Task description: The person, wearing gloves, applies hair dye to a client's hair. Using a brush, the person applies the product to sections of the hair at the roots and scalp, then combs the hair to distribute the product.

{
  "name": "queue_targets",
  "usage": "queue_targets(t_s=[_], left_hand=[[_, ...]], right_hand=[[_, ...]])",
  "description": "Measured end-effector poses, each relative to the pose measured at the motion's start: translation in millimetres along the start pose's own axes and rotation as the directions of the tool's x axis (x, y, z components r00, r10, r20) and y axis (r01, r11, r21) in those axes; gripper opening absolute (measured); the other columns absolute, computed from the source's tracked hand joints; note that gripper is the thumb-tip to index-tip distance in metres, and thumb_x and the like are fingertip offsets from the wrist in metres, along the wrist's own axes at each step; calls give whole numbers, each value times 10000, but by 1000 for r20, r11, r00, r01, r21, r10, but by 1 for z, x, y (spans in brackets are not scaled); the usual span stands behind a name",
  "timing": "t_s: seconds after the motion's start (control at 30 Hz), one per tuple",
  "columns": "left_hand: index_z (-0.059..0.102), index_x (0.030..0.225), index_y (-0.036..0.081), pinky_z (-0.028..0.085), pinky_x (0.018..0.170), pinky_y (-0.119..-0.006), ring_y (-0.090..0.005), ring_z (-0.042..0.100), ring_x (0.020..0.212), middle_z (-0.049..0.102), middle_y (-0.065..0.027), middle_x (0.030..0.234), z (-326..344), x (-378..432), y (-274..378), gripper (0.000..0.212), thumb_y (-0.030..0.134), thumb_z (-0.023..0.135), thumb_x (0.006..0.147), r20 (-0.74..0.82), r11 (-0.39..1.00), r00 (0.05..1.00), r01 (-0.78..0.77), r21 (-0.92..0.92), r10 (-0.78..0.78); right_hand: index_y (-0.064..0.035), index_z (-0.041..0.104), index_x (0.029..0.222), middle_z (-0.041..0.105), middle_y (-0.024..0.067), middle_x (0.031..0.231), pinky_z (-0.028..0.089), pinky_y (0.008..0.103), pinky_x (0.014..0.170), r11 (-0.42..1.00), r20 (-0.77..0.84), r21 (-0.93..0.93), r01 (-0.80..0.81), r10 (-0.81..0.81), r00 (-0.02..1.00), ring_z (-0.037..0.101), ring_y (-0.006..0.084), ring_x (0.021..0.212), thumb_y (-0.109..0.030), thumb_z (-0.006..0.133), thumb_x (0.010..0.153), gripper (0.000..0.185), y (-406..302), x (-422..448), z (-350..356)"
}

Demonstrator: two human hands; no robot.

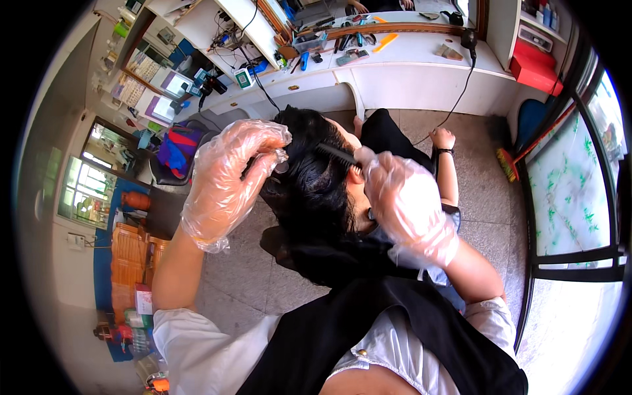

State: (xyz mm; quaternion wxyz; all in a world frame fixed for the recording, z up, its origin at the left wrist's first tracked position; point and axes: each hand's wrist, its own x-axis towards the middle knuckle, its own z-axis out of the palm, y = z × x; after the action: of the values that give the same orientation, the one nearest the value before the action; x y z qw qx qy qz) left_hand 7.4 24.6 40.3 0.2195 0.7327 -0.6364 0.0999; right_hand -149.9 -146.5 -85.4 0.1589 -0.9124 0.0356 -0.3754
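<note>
A seated person's dark, wet-looking hair [308, 182] is before me. My right hand [407, 202], in a clear plastic glove, grips a black comb [336, 154] whose teeth lie against the hair above the ear. On the other side of the head, my left hand [232, 173] wears a similar glove. Its thumb and fingertips are drawn together at the edge of the hair; whether a lock is pinched between them is unclear. A small round shiny thing shows just below those fingertips, too small to name.
A white counter [405, 54] under a mirror carries a yellow comb [386, 42], a blue clipper-like tool [304, 60] and a hair dryer [469, 39] with a hanging cord. A broom [507, 165] leans near the glass door [568, 182]. A chair [173, 170] bearing bright cloth stands left.
</note>
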Motion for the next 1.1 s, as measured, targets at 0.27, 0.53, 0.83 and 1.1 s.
queue_targets(t_s=[0.27, 0.53, 0.83, 1.1], left_hand=[[656, 1003, -1, 540, 808, -280, -185, 667, 929, 683, -105, 1045, -17, -22, 7, 221, -104, 667, 809, -140, 997, 989, -42, 66, 51], [660, 997, 7, 540, 782, -283, -194, 676, 882, 692, -107, 1020, -20, -48, 1, 239, -109, 675, 789, -231, 998, 973, 3, 68, 13], [664, 1008, 1, 529, 774, -270, -163, 662, 868, 691, -100, 1008, -21, -65, -14, 198, -75, 677, 826, -275, 997, 959, 71, -8, -70], [637, 1122, 13, 518, 825, -287, -138, 638, 888, 674, -75, 1025, 7, -86, -65, 308, 83, 745, 843, -183, 895, 900, 334, -295, -396]], right_hand=[[48, 596, 1172, 575, 143, 756, 490, 378, 584, 986, -132, 166, 17, 5, 991, 609, 309, 645, 7, 597, 833, 341, -1, -3, -16], [39, 567, 1227, 624, 137, 828, 518, 364, 571, 985, -72, 137, 105, -96, 993, 623, 258, 631, -7, 624, 830, 404, -29, -25, -3], [49, 576, 1253, 653, 216, 914, 479, 363, 713, 923, -41, 367, -118, 142, 989, 634, 349, 780, -151, 552, 986, 334, -6, -1, -33], [-21, 598, 1225, 671, 156, 754, 526, 370, 718, 957, 19, 289, -37, 33, 999, 686, 292, 715, -329, 717, 849, 500, -53, 61, -35]])
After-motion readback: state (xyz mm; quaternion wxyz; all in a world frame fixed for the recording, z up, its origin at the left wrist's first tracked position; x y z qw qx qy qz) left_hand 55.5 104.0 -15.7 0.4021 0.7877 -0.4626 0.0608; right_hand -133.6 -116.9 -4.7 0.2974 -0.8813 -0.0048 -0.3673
